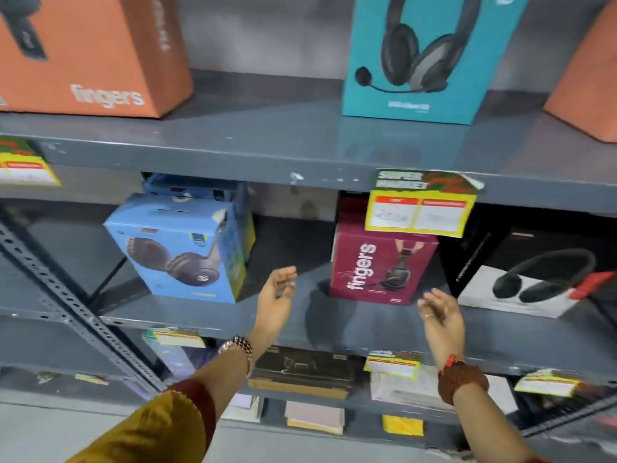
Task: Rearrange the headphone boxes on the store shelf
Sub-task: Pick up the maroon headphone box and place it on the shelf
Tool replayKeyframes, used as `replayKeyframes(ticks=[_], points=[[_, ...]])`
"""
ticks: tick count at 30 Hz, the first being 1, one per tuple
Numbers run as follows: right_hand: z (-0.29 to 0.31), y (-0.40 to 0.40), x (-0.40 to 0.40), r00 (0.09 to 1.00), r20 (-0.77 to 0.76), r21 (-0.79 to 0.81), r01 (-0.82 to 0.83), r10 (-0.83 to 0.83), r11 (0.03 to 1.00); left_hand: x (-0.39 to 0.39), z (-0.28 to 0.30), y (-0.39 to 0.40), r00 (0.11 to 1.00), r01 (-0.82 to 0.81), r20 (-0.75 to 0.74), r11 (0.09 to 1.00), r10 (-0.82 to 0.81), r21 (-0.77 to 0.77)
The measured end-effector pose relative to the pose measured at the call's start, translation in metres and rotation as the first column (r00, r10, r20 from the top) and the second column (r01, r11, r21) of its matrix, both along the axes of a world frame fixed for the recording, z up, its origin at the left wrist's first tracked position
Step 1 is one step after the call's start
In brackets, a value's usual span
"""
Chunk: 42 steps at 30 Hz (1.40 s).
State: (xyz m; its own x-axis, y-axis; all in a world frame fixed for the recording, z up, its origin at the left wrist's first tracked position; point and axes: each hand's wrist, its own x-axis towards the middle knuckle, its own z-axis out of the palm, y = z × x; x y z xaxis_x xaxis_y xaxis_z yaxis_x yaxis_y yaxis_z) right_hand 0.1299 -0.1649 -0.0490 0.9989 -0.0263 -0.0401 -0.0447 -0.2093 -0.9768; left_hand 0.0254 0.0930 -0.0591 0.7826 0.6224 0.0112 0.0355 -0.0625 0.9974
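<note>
Right now both hands are raised in front of the middle shelf, and neither holds anything; the left hand sits near the centre of the view with its fingers loosely spread and empty, and the right hand, at about four o'clock from centre, is likewise released, palm turned inward, a ring on one finger. Between them and a little beyond stands the maroon box, upright on the middle shelf, just past the right hand's fingertips but not touched; a yellow price tag hangs over its top edge. At nine o'clock from the left hand the blue box stands tilted, with another blue box behind it; at three o'clock from the maroon one rests a black and white box. On the upper shelf, an orange box sits at eleven o'clock and a teal box at one o'clock.
</note>
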Motion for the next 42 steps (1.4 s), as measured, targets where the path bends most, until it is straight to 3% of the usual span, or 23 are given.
replayKeyframes(ticks=[4,11,15,19,27,32,37,42], points=[[0.019,-0.013,0.035,0.997,-0.002,0.053,-0.081,0.082,0.995,0.044,0.022,-0.037,0.995,0.101,-0.014,0.993,-0.102,-0.064],[0.034,-0.003,0.050,0.960,-0.037,0.004,-0.277,0.277,0.961,0.067,0.039,-0.065,0.994,0.108,-0.009,0.983,-0.111,-0.148],[0.040,-0.002,0.036,0.965,-0.046,0.007,-0.258,0.258,0.966,0.053,0.052,-0.076,0.994,0.099,-0.017,0.979,-0.104,-0.177],[0.044,-0.016,0.011,0.972,-0.011,-0.034,-0.233,0.233,0.972,0.024,0.062,-0.083,0.992,0.110,-0.045,0.990,-0.115,-0.093],[0.066,-0.036,-0.062,0.982,0.058,-0.114,-0.173,0.180,0.978,-0.042,0.057,-0.075,0.988,0.150,-0.031,0.986,-0.153,-0.068],[0.079,-0.008,-0.098,0.972,0.057,-0.182,-0.214,0.227,0.960,-0.084,0.055,-0.043,0.993,0.106,-0.045,0.994,-0.107,-0.017],[0.076,0.046,-0.090,0.942,0.051,-0.220,-0.313,0.331,0.924,-0.103,0.068,-0.012,0.997,0.070,0.043,0.998,-0.070,-0.006],[0.075,0.105,-0.076,0.913,0.018,-0.141,-0.401,0.407,0.905,-0.090,0.067,0.021,0.996,-0.026,0.079,0.998,0.030,-0.050]])
